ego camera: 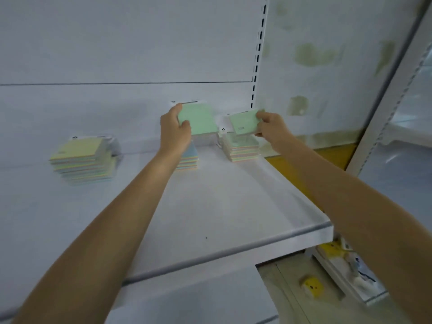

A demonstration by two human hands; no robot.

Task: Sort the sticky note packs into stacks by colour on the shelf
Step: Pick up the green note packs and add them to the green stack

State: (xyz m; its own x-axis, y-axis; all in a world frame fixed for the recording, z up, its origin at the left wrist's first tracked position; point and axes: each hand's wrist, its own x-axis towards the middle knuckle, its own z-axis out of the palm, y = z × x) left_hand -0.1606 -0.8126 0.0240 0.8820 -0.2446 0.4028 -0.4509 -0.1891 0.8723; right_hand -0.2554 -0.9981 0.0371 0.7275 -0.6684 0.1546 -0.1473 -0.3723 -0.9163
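1. Green on both sides! The left hand pinched a green pack by its near-left corner, thumb on top. The right hand gripped a second green pack by its right edge, tilted a little.
2. Both packs were up off the shelf, close to the back panel. The first hung above the middle stack and the second sat just over the right stack.
3. Well apart to the left stood the yellow-topped stack, with neither hand on it.
4. My call on the step: two packs of one colour belonged on one pile. The tidy way would be to pick the pile, level each pack, square its edges to those below, and let go only once it sat flush. The stacks looked a bit skewed, so a careless drop could send one sliding.
5. Containers? No bin or tray was in sight. The shelf alone carried the three piles, whose sides showed mixed pastel bands (too blurred to sort pack by pack). A lower shelf at the bottom right held some yellow items that I couldn't name.
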